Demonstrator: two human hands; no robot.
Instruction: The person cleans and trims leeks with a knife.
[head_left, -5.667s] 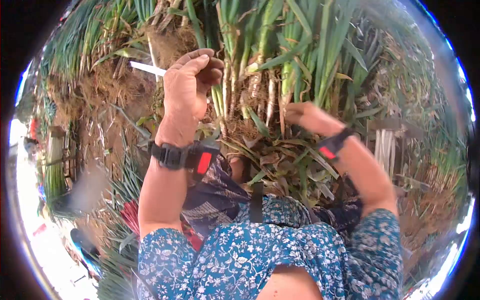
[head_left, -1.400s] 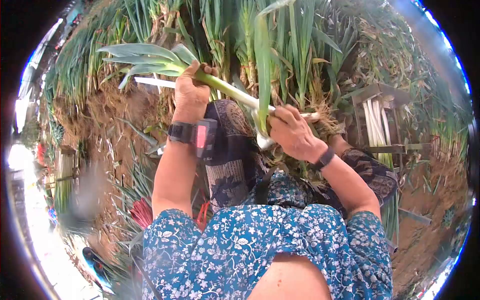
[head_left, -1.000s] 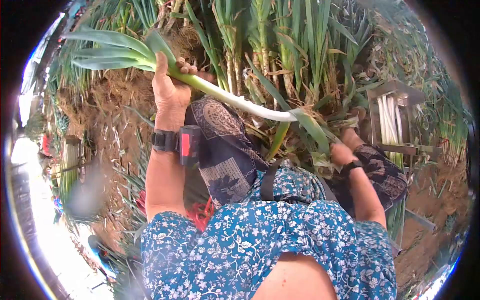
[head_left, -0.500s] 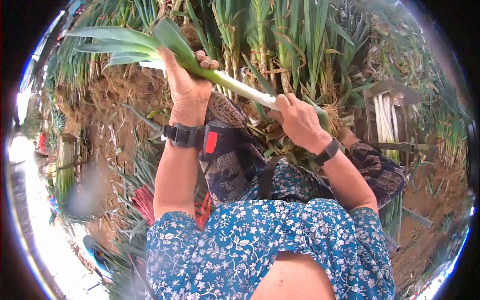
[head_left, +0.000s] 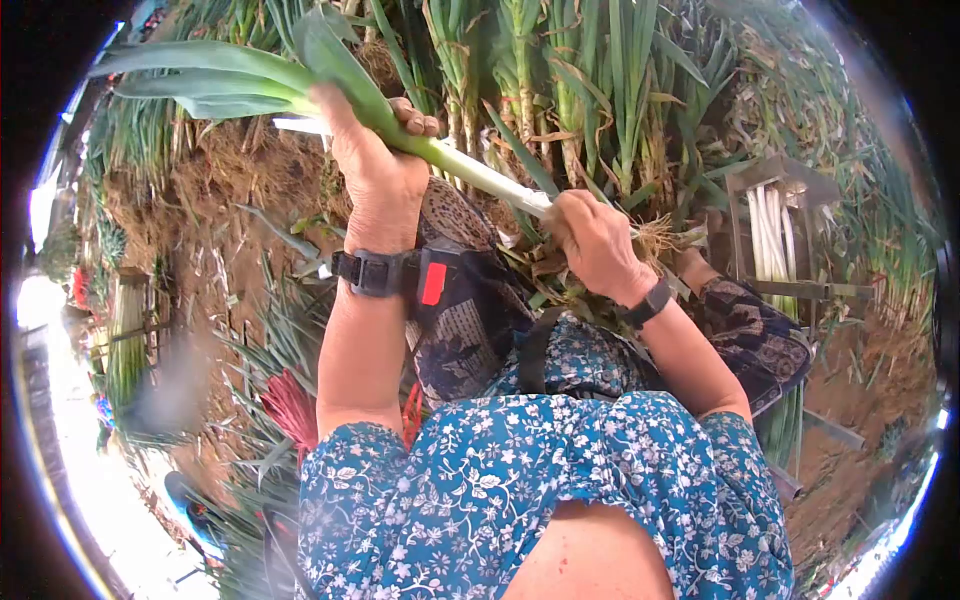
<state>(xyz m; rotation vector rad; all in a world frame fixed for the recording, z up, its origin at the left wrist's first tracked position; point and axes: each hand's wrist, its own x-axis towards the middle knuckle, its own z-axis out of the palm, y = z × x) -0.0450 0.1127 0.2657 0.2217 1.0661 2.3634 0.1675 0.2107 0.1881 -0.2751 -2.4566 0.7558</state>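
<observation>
My left hand (head_left: pixel 380 165) is closed round the green part of a large green onion (head_left: pixel 475 172). Its broad leaves fan out to the upper left, and its white stalk slants down to the right. At the white end, my right hand (head_left: pixel 598 243) is closed with its fingertips on the stalk; they hide the tip and are slightly blurred. Just right of that hand, a tuft of pale roots (head_left: pixel 655 235) shows. Behind both hands stand several unpeeled green onions (head_left: pixel 525 75) with dry, yellowed outer leaves.
A metal rack (head_left: pixel 738 235) at right holds peeled white stalks (head_left: pixel 768 235). Another bundle of green onions (head_left: pixel 128 330) stands at far left. Red strings (head_left: pixel 290 405) lie beside my left elbow. Loose leaves and soil (head_left: pixel 200 260) cover the ground; my patterned trouser legs (head_left: pixel 465 330) are below my hands.
The green onion has slid slightly to the upper left, its leaves reaching farther left. My right hand has turned a little at the white end. A green strip beside it no longer shows.
</observation>
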